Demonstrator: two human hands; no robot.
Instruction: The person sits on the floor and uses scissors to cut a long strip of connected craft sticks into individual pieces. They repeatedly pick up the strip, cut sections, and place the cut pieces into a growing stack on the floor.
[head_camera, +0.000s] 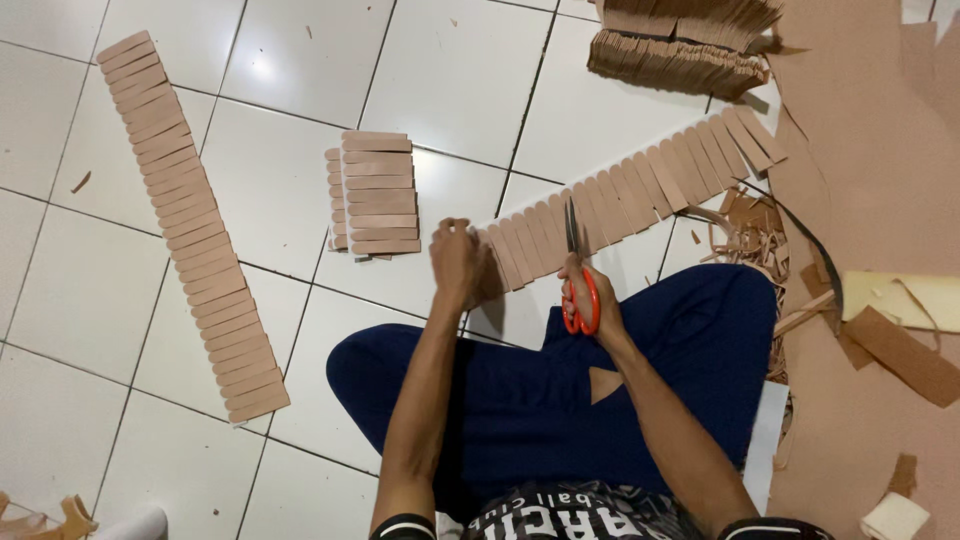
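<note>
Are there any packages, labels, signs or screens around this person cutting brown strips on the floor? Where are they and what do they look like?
No packages, signs or screens show.
Shirt print: bottom edge, white lettering on a black shirt, partly cut off.
Everything else is plain brown strips, sheets and scraps on white tiles.

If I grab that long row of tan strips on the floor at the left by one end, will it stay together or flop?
The long row of tan strips looks like separate thin pieces overlapped edge on edge, so lifting one end would probably take only a few strips. Each looks flat and light. A push would likely slide them on the glossy tiled floor.
</note>
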